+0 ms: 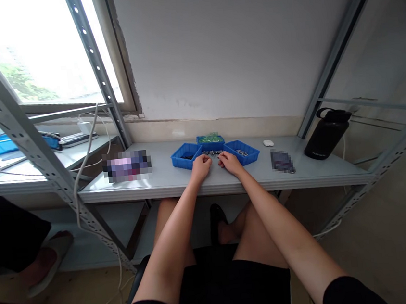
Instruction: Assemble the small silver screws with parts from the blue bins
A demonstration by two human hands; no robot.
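Note:
My left hand [202, 167] rests at the worktable's front half with its fingers pinched together. Across a small gap, my right hand [230, 162] is also closed in a pinch; whatever sits in either pinch is too small to make out. Just beyond the fingertips lies a loose pile of small shiny metal parts [212, 153]. The left blue bin [180, 162], dark inside, stands beside my left hand. Next to my right hand is the right blue bin [250, 158], holding small metal pieces. Behind the pile, the back blue bin [211, 147] contains green pieces.
A black water bottle [327, 134] leans at the right of the grey worktable [162, 181]. A white earbud case [268, 143] and blurred items lie on it. Metal shelf posts [95, 61] and a hanging white cable [78, 204] flank the left. Another person's foot [49, 262] shows there.

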